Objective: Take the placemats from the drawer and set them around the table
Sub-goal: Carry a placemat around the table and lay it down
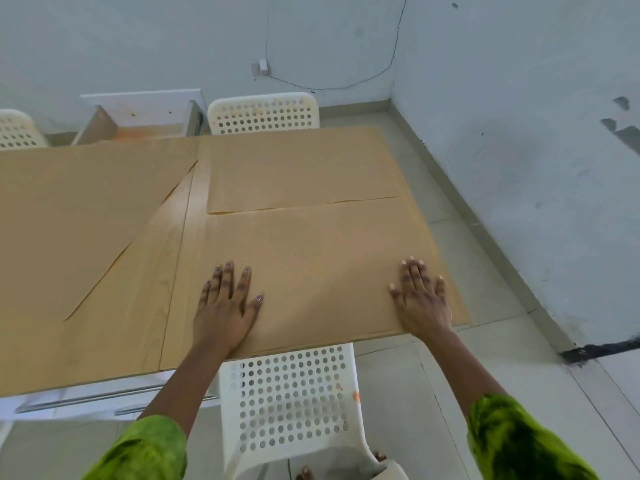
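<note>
Both hands, left hand and right hand, lie flat and unclenched on your thin tan rectangular placemat at 6 o'clock; it looks light and floppy, so lift it by an edge.

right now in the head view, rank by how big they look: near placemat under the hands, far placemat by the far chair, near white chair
1. Near placemat, largest.
2. Far placemat and near white chair: look alike in size, and nearness inflates the chair, so unranked.

No legible text or labels anywhere.
</note>
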{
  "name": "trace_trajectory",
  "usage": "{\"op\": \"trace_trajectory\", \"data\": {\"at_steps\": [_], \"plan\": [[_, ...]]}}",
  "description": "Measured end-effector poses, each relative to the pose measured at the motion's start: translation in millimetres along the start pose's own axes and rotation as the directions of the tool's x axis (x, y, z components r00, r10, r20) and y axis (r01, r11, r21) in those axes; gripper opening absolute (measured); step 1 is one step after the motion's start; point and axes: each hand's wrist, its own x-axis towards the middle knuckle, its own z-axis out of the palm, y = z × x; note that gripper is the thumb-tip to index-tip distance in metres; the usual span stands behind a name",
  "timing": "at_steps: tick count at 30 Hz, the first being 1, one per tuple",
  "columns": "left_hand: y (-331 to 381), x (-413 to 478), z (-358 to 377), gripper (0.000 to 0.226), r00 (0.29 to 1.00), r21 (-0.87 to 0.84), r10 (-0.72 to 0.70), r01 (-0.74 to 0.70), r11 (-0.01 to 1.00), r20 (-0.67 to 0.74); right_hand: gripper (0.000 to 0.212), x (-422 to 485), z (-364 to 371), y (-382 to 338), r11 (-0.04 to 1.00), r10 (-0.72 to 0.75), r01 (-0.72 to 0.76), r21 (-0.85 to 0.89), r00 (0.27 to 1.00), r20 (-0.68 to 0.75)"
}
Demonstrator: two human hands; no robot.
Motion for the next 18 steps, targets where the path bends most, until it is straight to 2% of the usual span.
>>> {"op": "trace_trajectory", "data": {"at_steps": [4,7,9,11,14,18], "plan": [[3,-4,-13,0.070,0.994,-0.025,-0.033,0.036,0.999,0.105,0.061,-6,-9,-12,0.999,0.014,-0.015,0.051,1.000,0.028],[12,-18,-31,0.064,0.997,-0.152,-0.059,0.067,0.986,0.058,0.054,-21,-17,-40,0.971,-0.047,0.057,0.234,0.998,-0.050],[18,-32,-43,0.057,0.997,-0.314,-0.079,0.071,0.947,-0.015,0.047,-36,-24,-60,0.901,-0.062,0.108,0.420,0.991,-0.122],[20,-51,-55,0.048,0.982,-0.495,-0.166,0.101,0.863,-0.089,0.042,-53,-32,-77,0.800,-0.063,0.145,0.582,0.985,-0.159],[16,-79,-70,0.037,0.954,-0.659,-0.274,0.129,0.741,-0.121,0.039,-80,-39,-100,0.654,-0.036,0.110,0.749,0.993,-0.114],[-6,-112,-85,0.034,0.922,-0.774,-0.374,0.163,0.611,-0.102,0.034,-104,-39,-134,0.514,-0.091,0.067,0.855,0.996,-0.023]]}}
